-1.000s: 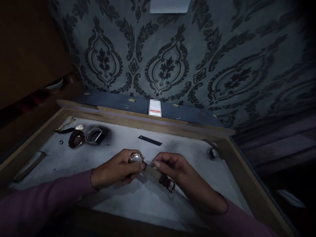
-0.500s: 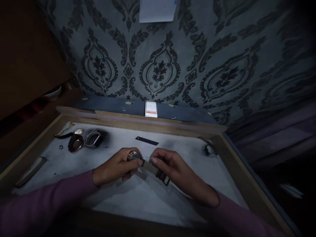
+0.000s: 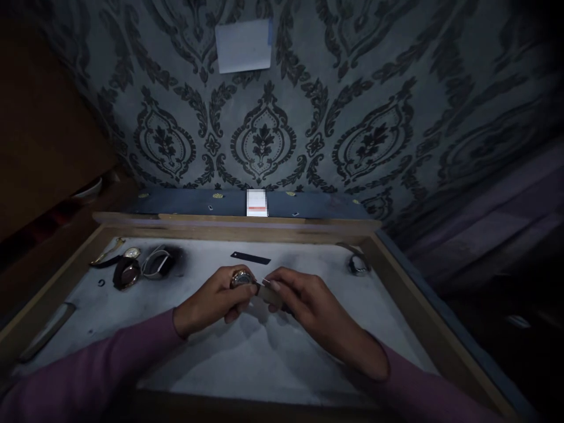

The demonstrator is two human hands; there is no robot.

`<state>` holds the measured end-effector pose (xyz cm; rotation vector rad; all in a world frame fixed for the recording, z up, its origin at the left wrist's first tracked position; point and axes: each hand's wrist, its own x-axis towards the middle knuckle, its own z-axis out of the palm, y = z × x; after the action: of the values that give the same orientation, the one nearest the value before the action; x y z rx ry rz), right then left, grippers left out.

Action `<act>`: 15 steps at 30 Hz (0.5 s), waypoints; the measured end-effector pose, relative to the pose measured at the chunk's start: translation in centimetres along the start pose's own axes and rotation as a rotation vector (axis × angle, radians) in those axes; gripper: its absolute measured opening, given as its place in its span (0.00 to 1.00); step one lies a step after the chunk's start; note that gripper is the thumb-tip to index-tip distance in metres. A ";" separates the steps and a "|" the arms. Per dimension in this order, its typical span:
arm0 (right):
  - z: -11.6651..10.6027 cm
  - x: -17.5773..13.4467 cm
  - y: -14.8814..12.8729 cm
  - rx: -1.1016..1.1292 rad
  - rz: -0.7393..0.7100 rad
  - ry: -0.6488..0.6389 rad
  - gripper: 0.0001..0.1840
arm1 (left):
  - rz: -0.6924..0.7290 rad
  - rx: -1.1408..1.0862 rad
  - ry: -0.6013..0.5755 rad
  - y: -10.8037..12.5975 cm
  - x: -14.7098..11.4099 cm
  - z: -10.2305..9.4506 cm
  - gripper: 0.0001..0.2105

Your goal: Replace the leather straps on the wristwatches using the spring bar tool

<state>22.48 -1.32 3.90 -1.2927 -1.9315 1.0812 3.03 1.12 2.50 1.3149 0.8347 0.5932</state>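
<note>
My left hand (image 3: 215,296) is closed around a wristwatch (image 3: 241,278), its round, gold-toned case gripped between thumb and fingers. From the case a brownish-grey strap (image 3: 268,295) runs toward my right hand (image 3: 304,294). That hand is closed, its fingers around the strap, while a thin, shiny pin-like piece (image 3: 266,281) shows at the thumb and forefinger tips. What the piece is exactly is too small to tell. Both hands hover over a white-lined shallow wooden tray (image 3: 264,232). Just beyond them lies a flat black strip (image 3: 250,258) with a hole at one end.
Several watches, one a brown-strapped watch (image 3: 126,274), lie at the tray's left, near a small dark ring (image 3: 101,282). A loose strap (image 3: 48,332) rests by the left wall. Another watch (image 3: 358,264) sits in the far right corner. Behind stands a patterned wall (image 3: 264,129).
The view has tilted up and shifted slightly right. My right hand has come closer to the watch case, and the strap's buckle end is now hidden. Both hands keep their hold.
</note>
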 end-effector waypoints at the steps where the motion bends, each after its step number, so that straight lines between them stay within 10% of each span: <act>1: 0.0 -0.1 0.0 -0.009 -0.006 0.001 0.13 | -0.010 -0.002 -0.006 -0.2 0.1 0.1 0.11; 15: 0.9 0.1 0.5 0.116 0.000 -0.062 0.15 | -0.019 0.033 -0.047 -0.7 -0.3 -0.3 0.11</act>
<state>21.92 -1.40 2.98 -1.2093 -1.8834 1.2279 2.52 0.96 1.89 1.3447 0.8202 0.5340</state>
